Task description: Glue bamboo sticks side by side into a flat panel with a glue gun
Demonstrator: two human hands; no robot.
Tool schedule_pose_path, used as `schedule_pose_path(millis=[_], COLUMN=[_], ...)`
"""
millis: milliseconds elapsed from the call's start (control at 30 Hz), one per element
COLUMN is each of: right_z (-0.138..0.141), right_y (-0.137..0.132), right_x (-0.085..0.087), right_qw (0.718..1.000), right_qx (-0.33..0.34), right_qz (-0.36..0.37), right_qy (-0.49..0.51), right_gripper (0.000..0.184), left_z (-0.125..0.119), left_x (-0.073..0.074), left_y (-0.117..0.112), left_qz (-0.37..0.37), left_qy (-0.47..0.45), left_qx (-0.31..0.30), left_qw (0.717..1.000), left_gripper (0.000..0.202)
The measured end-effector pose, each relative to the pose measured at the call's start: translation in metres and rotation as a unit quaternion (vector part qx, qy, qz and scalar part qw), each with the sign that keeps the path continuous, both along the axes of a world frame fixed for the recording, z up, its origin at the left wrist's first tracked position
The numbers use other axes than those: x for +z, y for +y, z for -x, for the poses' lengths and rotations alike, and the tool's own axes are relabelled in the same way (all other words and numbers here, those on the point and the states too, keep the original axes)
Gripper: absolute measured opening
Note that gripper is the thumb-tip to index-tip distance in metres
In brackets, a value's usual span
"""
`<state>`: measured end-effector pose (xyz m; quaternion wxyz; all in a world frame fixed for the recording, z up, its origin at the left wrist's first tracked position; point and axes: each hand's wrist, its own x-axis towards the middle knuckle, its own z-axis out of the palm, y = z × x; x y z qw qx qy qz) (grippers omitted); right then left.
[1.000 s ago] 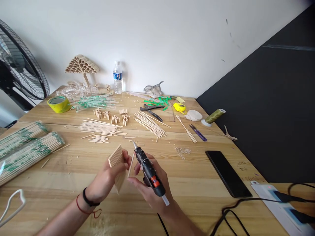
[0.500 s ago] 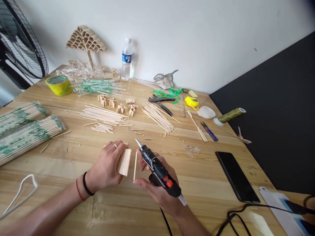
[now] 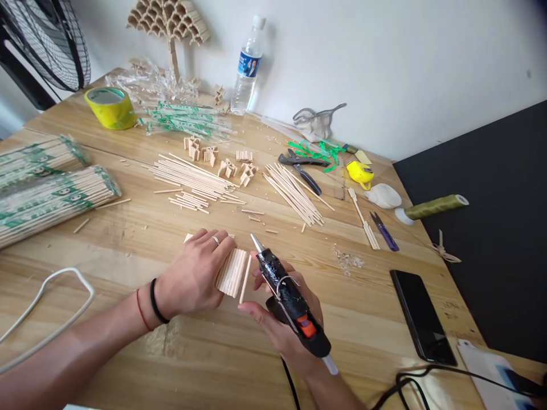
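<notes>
My left hand (image 3: 199, 270) is closed around a block of short wooden sticks (image 3: 232, 273) joined side by side. Its ribbed face is turned up and to the right. My right hand (image 3: 290, 319) grips a black glue gun (image 3: 288, 296) with a silver nozzle pointing up and left, a clear glue stick poking out of its back end. Between thumb and fingertips, the same hand also pinches a single short wooden stick (image 3: 245, 279). That stick lies alongside the block's right edge, very close; I cannot tell whether they touch.
Loose sticks (image 3: 192, 176), small stick pieces (image 3: 228, 168), pliers (image 3: 303, 165) and snips (image 3: 384, 232) lie beyond my hands. Packed sticks (image 3: 55, 199) are at left, a phone (image 3: 423, 316) and black cable (image 3: 410, 378) at right. A bottle (image 3: 248, 71) stands by the wall.
The single stick and the block have come closer together. The view has shifted, so the table's things appear further right, and those at the back sit higher.
</notes>
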<state>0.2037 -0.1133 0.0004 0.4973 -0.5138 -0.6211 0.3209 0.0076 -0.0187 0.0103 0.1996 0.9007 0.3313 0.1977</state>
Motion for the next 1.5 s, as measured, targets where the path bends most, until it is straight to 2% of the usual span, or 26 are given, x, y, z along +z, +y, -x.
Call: schedule_pose_path(millis=[233, 533, 933, 1167, 1500], right_z=[-0.0001, -0.0020, -0.0060, -0.0053, -0.0052], right_y=[-0.0004, -0.0005, 0.0032, 0.0054, 0.0027], right_x=[-0.0012, -0.0006, -0.0026, 0.0020, 0.0017], right_qw=[1.000, 0.998, 0.999, 0.998, 0.998], right_qx=[0.002, -0.011, -0.010, 0.001, -0.009], right_qz=[0.002, 0.022, -0.025, -0.028, 0.027], right_qy=[-0.012, -0.049, -0.045, -0.056, -0.052], right_gripper=[0.039, 0.039, 0.045, 0.039, 0.041], left_z=[-0.0031, -0.0044, -0.0044, -0.0050, -0.0052], left_x=[-0.0005, -0.0008, 0.0011, 0.0002, -0.0008], left_y=[-0.0010, -0.0018, -0.0039, -0.0044, -0.0058], left_qz=[0.015, 0.006, 0.002, -0.012, -0.011], left_qy=[0.010, 0.024, 0.044, 0.045, 0.058], left_qx=[-0.001, 0.000, 0.010, 0.012, 0.014], left_qw=[1.000, 1.000, 0.999, 0.999, 0.998], left_gripper=[0.026, 0.026, 0.032, 0.030, 0.032])
